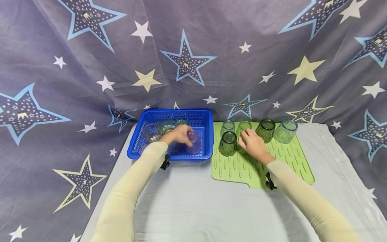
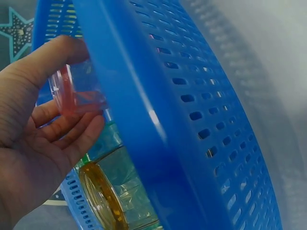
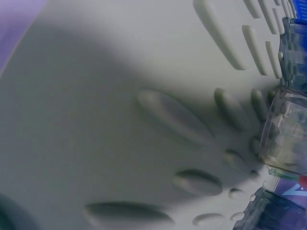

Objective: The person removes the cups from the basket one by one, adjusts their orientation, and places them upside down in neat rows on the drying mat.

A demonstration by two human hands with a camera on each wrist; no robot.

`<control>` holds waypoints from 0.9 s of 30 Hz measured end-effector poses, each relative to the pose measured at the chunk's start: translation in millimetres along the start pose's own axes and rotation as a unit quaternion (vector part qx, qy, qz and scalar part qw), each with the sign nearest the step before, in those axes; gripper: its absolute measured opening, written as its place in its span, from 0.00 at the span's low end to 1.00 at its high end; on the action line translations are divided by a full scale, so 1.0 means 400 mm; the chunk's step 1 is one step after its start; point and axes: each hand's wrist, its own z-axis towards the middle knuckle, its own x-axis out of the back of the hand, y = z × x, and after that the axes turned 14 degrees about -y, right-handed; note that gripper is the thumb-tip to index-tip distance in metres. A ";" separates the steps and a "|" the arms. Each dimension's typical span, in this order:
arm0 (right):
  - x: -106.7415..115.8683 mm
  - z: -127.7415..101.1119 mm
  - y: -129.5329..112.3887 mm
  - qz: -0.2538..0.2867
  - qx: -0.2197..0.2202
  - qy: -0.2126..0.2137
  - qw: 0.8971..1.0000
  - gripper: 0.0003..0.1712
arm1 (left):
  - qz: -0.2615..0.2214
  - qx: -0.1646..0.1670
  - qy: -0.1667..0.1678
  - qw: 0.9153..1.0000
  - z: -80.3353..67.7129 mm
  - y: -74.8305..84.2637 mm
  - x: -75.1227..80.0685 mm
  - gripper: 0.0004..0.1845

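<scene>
Five glasses [image 1: 266, 129] already stand upturned on the green mat [image 1: 297, 161], right of centre. My left hand [image 1: 178, 134] grips a pink glass [image 1: 193, 141] in the blue basket [image 1: 202, 116], where several remain; my right hand [image 1: 252, 144], fingers loosely curled, touches a light green glass [image 1: 243, 126].

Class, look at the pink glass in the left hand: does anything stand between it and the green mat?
Yes. The left hand grips the pink glass inside the blue basket, whose right wall stands between glass and green mat. Glasses crowd the mat's far end.
</scene>
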 end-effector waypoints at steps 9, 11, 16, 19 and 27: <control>0.009 0.002 -0.008 0.016 -0.022 -0.045 0.999 0.05 | -0.120 -0.024 0.027 0.992 -0.015 0.003 0.008 0.30; 0.008 0.002 -0.009 0.021 -0.033 -0.058 0.998 0.06 | -0.139 -0.026 0.031 0.990 -0.019 0.006 0.008 0.30; 0.004 0.001 -0.014 0.025 -0.043 -0.074 0.996 0.07 | -0.159 -0.025 0.048 0.986 -0.021 0.011 0.008 0.25; 0.002 0.000 -0.014 0.022 -0.039 -0.070 0.997 0.07 | -0.159 -0.027 0.056 0.985 -0.018 0.010 0.005 0.23; 0.000 -0.003 -0.015 0.023 -0.042 -0.073 0.996 0.07 | -0.152 -0.024 0.076 0.985 -0.013 0.015 -0.004 0.28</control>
